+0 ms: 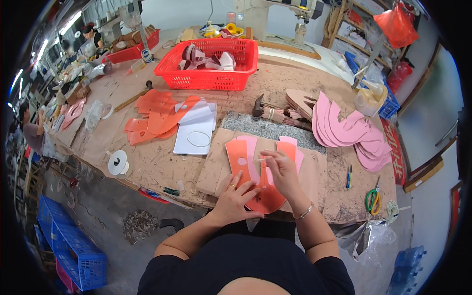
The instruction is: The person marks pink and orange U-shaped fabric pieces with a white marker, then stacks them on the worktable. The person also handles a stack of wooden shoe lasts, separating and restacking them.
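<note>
1. Resting on the orange U-shaped piece (237,150), left hand (235,199): fingers spread, palm side down, near the piece's curved end. Ring on one finger.
2. Right hand (285,179) is raised over the piece's right arm, thumb and fingertips pinching a slim pale stick (262,159). From where I stand, can't tell if the stick touches the surface.
3. Orange piece lies flat, curve toward the person, two arms pointing away. Pink layer (251,147) peeks out along the right edge of each arm. Round pale spot on the left arm.
4. Both sit on a tan board (214,169), which is on the worktop (152,167) right in front of the person. Speckled grey slab (241,126) just beyond it.
5. Left of the board: white sheets (191,135), with a loose pile of orange cutouts (160,118) partly overlapping them. White spool (118,163) near the front edge.
6. Right: fanned stack of pink cutouts (344,125), hammer (257,105) at the slab's far side, scissors (372,200) with green and yellow handles near the worktop's corner.
7. Far side: red basket (206,81) holding dark red and white pieces (194,55).
</note>
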Available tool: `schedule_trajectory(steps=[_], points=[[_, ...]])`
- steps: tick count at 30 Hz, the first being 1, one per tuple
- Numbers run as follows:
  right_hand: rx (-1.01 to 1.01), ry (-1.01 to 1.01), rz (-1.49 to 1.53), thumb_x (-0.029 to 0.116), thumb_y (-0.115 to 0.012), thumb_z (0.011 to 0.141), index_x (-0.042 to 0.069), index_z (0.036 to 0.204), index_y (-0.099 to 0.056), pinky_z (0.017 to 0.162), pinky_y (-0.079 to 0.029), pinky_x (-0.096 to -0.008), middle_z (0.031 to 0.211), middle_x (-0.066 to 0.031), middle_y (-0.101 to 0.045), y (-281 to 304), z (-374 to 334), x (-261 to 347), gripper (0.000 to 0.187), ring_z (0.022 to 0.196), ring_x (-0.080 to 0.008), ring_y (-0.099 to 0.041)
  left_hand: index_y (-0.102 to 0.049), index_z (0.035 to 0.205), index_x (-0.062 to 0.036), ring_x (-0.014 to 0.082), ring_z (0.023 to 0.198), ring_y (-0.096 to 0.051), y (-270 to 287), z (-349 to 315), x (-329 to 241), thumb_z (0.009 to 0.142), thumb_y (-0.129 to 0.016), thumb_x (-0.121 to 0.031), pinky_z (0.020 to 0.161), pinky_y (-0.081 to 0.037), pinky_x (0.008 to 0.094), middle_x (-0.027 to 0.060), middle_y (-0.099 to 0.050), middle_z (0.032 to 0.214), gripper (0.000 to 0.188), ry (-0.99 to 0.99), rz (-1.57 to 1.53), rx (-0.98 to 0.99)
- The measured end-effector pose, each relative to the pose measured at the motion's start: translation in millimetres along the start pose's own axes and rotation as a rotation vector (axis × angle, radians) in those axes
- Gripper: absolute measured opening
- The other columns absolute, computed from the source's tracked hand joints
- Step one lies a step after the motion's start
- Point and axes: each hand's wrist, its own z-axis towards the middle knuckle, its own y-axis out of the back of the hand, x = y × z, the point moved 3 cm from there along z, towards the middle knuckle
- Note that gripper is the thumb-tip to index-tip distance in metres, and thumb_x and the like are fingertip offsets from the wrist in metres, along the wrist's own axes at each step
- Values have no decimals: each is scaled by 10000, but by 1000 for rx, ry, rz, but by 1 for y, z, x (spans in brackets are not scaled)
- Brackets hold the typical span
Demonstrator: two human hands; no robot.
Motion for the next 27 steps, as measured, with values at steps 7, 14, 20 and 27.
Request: schedule_trajectory(steps=[7, 14, 20, 27], points=[[92, -68, -97, 228, -556, 989, -17, 960, -693, 752, -519, -382, 1002, -163, -692, -38, 17, -9, 282, 846, -322, -665, -681, 1160, -153, 368, 1310, -424, -1, -1, 1, 650, -742, -665, 1085, -278, 575, 77, -581, 1256, 725, -15, 1, -46], [190, -84, -107, 238, -543, 984, -9, 981, -688, 766, -525, -401, 976, -152, -700, -45, 20, -2, 287, 867, -349, -670, -689, 1130, -164, 341, 1275, -446, -1, 2, 0, 628, -754, -658, 1070, -292, 561, 72, -581, 1208, 707, -13, -5, -65], [161, -16, -338, 252, -514, 997, -7, 996, -661, 745, -525, -410, 915, -160, -695, -42, 21, 3, 298, 836, -355, -666, -688, 1121, -171, 314, 1267, -449, 0, 3, 0, 622, -753, -660, 1071, -292, 545, 50, -577, 1223, 702, -12, 9, -74], [98, -194, -83, 249, -549, 991, -16, 914, -623, 618, -483, -407, 743, -179, -628, -9, 6, -3, 287, 687, -357, -624, -692, 1105, -159, 296, 1244, -466, 1, 3, -2, 609, -769, -660, 1078, -289, 513, 42, -592, 1207, 709, -12, 22, -75]])
